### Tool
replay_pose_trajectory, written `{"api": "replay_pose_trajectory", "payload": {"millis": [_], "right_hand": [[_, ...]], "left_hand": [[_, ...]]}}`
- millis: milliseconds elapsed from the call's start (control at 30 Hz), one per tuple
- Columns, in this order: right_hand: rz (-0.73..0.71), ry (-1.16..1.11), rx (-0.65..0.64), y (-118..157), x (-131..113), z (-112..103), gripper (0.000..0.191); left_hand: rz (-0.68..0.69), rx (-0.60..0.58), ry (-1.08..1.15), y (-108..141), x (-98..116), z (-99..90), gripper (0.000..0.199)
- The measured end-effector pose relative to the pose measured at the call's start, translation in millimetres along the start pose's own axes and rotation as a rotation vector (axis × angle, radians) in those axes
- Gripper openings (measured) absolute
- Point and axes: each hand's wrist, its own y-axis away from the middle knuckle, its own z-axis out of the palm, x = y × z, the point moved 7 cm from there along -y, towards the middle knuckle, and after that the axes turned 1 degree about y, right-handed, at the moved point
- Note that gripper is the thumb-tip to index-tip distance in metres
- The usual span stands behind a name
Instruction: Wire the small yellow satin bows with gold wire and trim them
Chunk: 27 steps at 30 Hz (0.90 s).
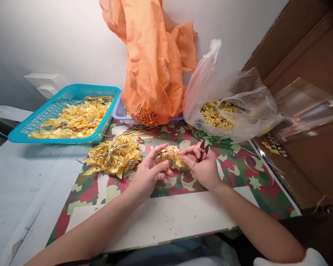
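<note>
The left hand [149, 170] grasped a small bundle of gold wire and yellow ribbon pieces [168, 156], its fingers curled around the left part. The right hand [207, 168] pinched the bundle's right end between thumb and forefinger, and also held a dark-brown tool with two pointed ends [204, 147], its type unclear. The bundle was above the middle of the worktop, over a camouflage-patterned covering [245, 168].

Just left of the left hand lay a larger cluster of yellow ribbon flowers [96, 162], gold wires gathered on top. Loose gold wires [144, 132] lay beyond it. At the far left stood a teal plastic basket [22, 137] of yellow ribbon pieces; at the far centre, an orange bag [152, 74] rested on a lilac basket [118, 111]. A translucent plastic bag [252, 107] holding yellow-gold pieces stood at the far right.
</note>
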Motion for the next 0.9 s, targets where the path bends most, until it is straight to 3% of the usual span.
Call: {"api": "replay_pose_trajectory", "payload": {"millis": [200,467,667,900], "right_hand": [[0.005,0.132,-0.023,-10.2,-1.1,-11.9,0.043],[-0.033,0.333,-0.13,0.7,-7.6,3.9,0.033],[-0.077,0.219,-0.107,4.5,-12.5,10.3,0.033],[-0.003,0.15,-0.12,6.3,-6.0,13.5,0.032]], "left_hand": [[0.001,-0.003,0.002,1.0,1.4,1.2,0.056],[0.065,-0.106,-0.226,2.7,-6.0,8.9,0.073],[0.133,-0.04,-0.28,2.9,-3.5,6.7,0.07],[0.084,-0.059,-0.349,2.6,-7.5,8.6,0.061]]}}
